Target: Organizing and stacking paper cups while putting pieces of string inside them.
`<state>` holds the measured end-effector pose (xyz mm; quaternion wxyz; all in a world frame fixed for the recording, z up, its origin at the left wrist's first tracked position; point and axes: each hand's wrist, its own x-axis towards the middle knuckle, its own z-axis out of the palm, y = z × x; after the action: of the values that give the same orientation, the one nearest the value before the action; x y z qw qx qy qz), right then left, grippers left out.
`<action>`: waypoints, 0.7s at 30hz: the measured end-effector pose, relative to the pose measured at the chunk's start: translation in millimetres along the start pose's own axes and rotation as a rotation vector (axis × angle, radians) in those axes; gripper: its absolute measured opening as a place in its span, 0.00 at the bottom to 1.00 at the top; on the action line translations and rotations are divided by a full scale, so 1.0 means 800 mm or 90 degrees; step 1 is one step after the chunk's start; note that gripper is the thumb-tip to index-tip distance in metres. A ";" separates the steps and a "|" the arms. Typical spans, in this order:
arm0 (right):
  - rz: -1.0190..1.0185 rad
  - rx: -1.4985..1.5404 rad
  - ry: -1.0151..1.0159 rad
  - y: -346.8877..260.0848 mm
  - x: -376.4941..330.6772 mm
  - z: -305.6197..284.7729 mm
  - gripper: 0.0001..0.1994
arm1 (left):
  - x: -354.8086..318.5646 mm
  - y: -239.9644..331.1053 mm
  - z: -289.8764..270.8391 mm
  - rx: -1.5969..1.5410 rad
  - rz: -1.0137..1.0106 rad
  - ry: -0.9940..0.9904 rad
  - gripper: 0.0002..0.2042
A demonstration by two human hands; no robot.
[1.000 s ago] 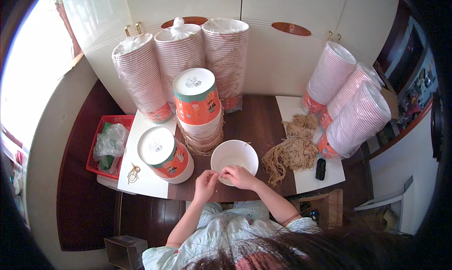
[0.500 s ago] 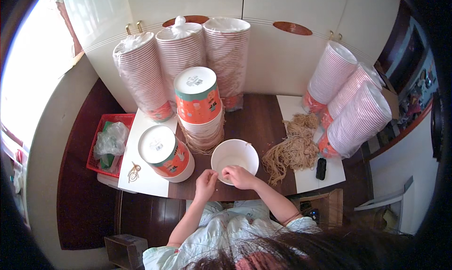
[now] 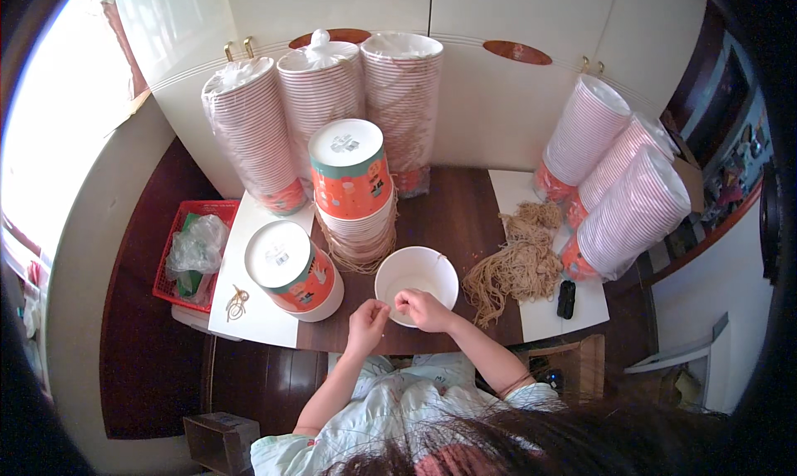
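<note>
A white paper bucket point(image 3: 418, 264) stands open end up in front of me, close to the table's near edge. My left hand point(image 3: 366, 324) is pinched closed just left of its near rim. My right hand point(image 3: 422, 311) is over the near side of the bucket, its fingers also pinched together. What the fingertips hold is too small to make out. To the right of the bucket lies a loose heap of beige string point(image 3: 519, 260). Left of my hands, orange printed buckets point(image 3: 303, 289) are nested upside down.
A taller upside-down bucket stack point(image 3: 353, 189) with string around its base stands behind. Plastic-wrapped bucket stacks line the back left point(image 3: 403, 102) and the right point(image 3: 635, 214). A black object point(image 3: 566, 299) lies at the right, a coil of cord point(image 3: 237, 304) and red basket point(image 3: 166, 264) at the left.
Both hands stay pinched at the bucket's near side, with only slight finger movement. The whole picture has shifted very slightly; the other things stand as before.
</note>
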<state>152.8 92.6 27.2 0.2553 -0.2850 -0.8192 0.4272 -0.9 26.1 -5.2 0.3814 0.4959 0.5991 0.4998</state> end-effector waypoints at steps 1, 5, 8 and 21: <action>0.036 0.036 -0.008 0.000 0.000 -0.001 0.03 | 0.000 0.004 0.000 -0.001 0.001 -0.001 0.06; 0.066 0.100 0.019 -0.002 0.004 -0.007 0.04 | -0.001 0.013 -0.007 0.088 0.125 0.024 0.05; 0.013 0.060 0.022 -0.005 0.008 -0.016 0.04 | 0.000 0.027 -0.012 0.146 0.242 0.034 0.05; -0.037 0.087 0.021 -0.014 0.012 -0.027 0.06 | 0.013 0.058 -0.014 0.155 0.233 -0.024 0.04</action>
<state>157.8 105.8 49.2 0.3002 -0.2502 -0.7916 0.4698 -3.7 34.1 42.8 0.2329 0.6480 0.5476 0.4753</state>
